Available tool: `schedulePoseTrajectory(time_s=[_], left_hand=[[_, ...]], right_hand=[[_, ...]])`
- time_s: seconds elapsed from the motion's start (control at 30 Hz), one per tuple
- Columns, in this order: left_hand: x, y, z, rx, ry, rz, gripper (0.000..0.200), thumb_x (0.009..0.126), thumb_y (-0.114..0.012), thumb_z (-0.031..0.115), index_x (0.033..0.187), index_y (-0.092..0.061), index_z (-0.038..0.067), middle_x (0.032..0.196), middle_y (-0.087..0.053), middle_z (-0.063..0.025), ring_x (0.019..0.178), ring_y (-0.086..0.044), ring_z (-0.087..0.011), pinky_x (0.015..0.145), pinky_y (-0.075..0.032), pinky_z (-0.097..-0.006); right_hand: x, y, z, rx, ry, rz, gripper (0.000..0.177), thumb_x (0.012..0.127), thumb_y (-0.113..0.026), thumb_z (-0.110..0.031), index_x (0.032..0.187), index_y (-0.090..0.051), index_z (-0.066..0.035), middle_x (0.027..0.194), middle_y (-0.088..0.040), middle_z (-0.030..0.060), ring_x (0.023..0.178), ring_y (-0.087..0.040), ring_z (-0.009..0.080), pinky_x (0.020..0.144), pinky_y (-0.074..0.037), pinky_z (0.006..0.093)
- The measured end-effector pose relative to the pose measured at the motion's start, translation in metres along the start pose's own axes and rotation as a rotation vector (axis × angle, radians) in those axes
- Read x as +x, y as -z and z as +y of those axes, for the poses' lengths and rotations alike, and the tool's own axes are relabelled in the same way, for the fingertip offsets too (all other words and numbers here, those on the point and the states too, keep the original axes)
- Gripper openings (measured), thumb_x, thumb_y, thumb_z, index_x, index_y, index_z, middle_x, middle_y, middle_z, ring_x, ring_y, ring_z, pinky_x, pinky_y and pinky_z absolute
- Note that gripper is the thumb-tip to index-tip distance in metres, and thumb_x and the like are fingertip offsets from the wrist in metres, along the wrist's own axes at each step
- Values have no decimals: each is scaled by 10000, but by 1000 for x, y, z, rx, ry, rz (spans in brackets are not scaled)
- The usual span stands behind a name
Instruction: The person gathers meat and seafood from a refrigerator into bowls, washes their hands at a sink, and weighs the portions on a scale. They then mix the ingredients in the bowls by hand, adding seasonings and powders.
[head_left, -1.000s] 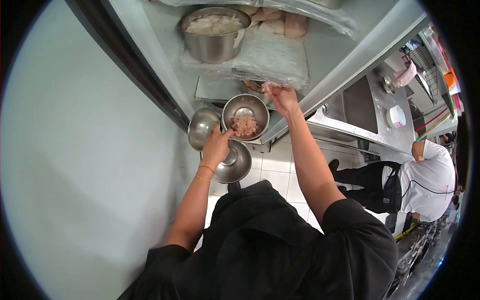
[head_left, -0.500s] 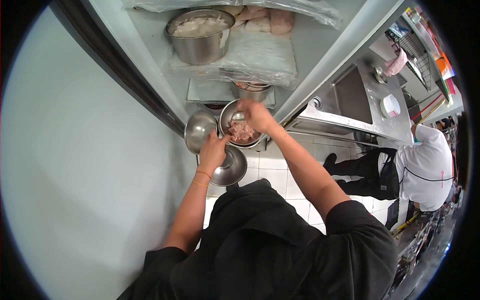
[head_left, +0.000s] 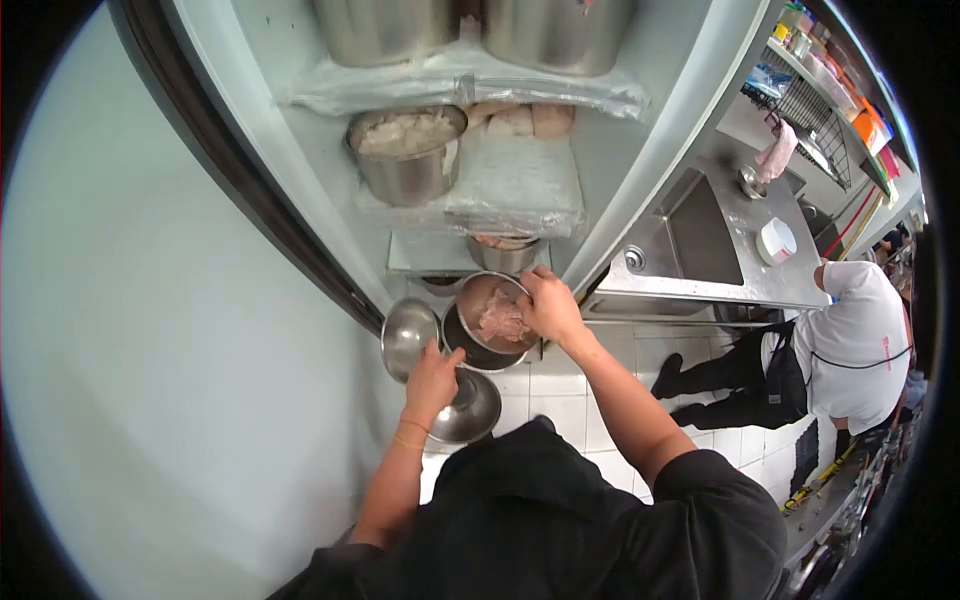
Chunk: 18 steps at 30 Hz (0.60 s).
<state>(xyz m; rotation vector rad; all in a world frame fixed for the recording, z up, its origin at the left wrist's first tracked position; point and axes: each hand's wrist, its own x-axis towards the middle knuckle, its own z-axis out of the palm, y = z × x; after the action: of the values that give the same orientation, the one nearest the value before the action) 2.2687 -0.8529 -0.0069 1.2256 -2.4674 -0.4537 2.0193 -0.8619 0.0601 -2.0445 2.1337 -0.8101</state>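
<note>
My right hand (head_left: 548,305) grips the rim of a small steel bowl (head_left: 482,292) with pink raw meat (head_left: 503,318) in it. This bowl is tilted above a larger dark-looking steel bowl (head_left: 490,361). My left hand (head_left: 433,382) is at the larger bowl's left edge, between two other steel bowls, its index finger and thumb apart. One of these, a shiny bowl (head_left: 408,335), stands tilted by the door; the other bowl (head_left: 472,412) is lower, partly behind my left hand. What the left fingers hold is hard to see.
An open fridge holds a steel pot of pale food (head_left: 405,172), wrapped shelves (head_left: 520,190) and a pot on a lower shelf (head_left: 502,255). Its door (head_left: 200,330) stands at left. On the right are a sink (head_left: 690,235) and a person in white (head_left: 860,335).
The smaller bowl with the meat is now raised and tilted, with my right hand at its rim. The view has shifted, showing more of the upper fridge shelves.
</note>
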Motion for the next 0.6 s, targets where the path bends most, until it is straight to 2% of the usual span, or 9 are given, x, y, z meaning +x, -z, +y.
schedulePoseTrajectory(time_s=[0.07,0.1,0.17,0.2,0.27,0.37,0.47,0.53,0.6], left_hand=[[-2,7,2,-25,-7,61,262,758,-585,9,985,-626,133,984,-475,-212,893,-571,-395,738,-511,-464],[-2,12,3,-65,-7,110,236,760,-588,9,964,-617,125,976,-476,-219,886,-571,-400,741,-508,-467],[0,31,7,-79,-6,93,244,767,-585,9,976,-623,130,967,-479,-222,885,-569,-411,753,-502,-472],[0,38,9,-88,3,66,252,767,-585,8,984,-625,129,969,-480,-219,893,-571,-411,759,-500,-474],[1,46,10,-80,4,32,267,771,-588,9,1002,-630,136,983,-484,-215,909,-576,-412,765,-498,-478],[4,63,16,-66,-28,38,272,785,-603,28,1022,-640,159,1023,-495,-203,912,-589,-403,758,-496,-482],[5,88,25,-79,-18,-13,248,804,-621,58,1023,-641,173,1017,-505,-193,882,-602,-388,744,-493,-473],[8,113,37,-93,-11,-29,263,791,-624,51,1018,-637,182,1008,-508,-186,862,-602,-389,745,-491,-473],[11,139,49,-116,2,-78,271,784,-651,71,1017,-632,207,993,-520,-166,819,-608,-382,719,-492,-462]], right_hand=[[13,24,0,248,-10,127,94,715,-565,-22,802,-550,12,849,-549,251,790,-559,446,710,-472,501],[21,35,5,282,-58,258,78,716,-575,-13,784,-547,13,777,-546,224,714,-593,369,636,-462,484],[41,64,14,455,-349,175,51,777,-574,-17,758,-544,20,752,-557,153,710,-613,252,572,-508,415],[50,67,15,459,-334,202,51,777,-574,-17,758,-544,20,752,-557,153,710,-613,252,572,-508,415],[68,74,14,1158,-498,308,139,852,-563,-46,734,-540,23,736,-553,91,677,-603,187,535,-555,356],[73,81,-10,1380,-461,341,163,910,-551,-80,833,-594,58,757,-591,96,670,-615,200,544,-569,337],[68,134,-37,965,-268,143,160,918,-553,-90,907,-610,58,843,-610,87,765,-610,166,584,-546,309],[86,181,-57,630,246,523,136,895,-581,-86,935,-611,40,865,-634,102,779,-633,187,623,-520,304],[124,248,-82,230,554,829,154,854,-627,-100,959,-615,12,857,-639,126,738,-647,245,638,-510,314]])
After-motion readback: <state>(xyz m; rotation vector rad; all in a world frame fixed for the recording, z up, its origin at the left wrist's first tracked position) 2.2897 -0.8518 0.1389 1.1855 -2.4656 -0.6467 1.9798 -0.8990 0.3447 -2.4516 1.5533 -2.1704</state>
